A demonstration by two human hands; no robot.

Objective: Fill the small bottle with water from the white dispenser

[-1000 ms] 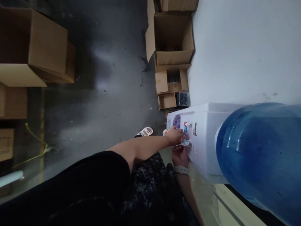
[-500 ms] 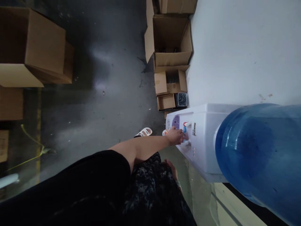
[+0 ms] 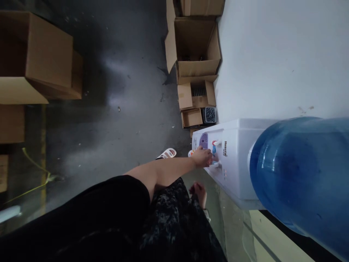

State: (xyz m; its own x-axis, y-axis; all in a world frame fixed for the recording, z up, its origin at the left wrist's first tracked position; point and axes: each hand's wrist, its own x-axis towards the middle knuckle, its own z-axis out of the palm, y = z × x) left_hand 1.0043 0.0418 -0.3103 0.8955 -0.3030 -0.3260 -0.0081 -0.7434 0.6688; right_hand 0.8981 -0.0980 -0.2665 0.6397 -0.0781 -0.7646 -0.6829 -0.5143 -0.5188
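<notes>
My left hand (image 3: 203, 157) reaches along my bare forearm to the front of a white water dispenser (image 3: 236, 160). Its fingers are closed just below the red tap (image 3: 216, 142) and the blue tap (image 3: 214, 150); whatever they hold is hidden. My right hand (image 3: 198, 190), with a pale band at the wrist, hangs back near my dark patterned clothing, apart from the dispenser. Its fingers are curled and nothing shows in them. A big blue water bottle (image 3: 300, 174) sits on top of the dispenser.
The view is turned sideways. Open cardboard boxes (image 3: 196, 54) line the white wall (image 3: 272, 54) beyond the dispenser, with a small bin of dark parts (image 3: 209, 114). More boxes (image 3: 38, 58) stand across the grey concrete floor (image 3: 122, 109). A white sandal (image 3: 167, 153) shows near the dispenser base.
My right hand has come off the lower tap and dropped back toward my body. My left hand has stayed at the taps.
</notes>
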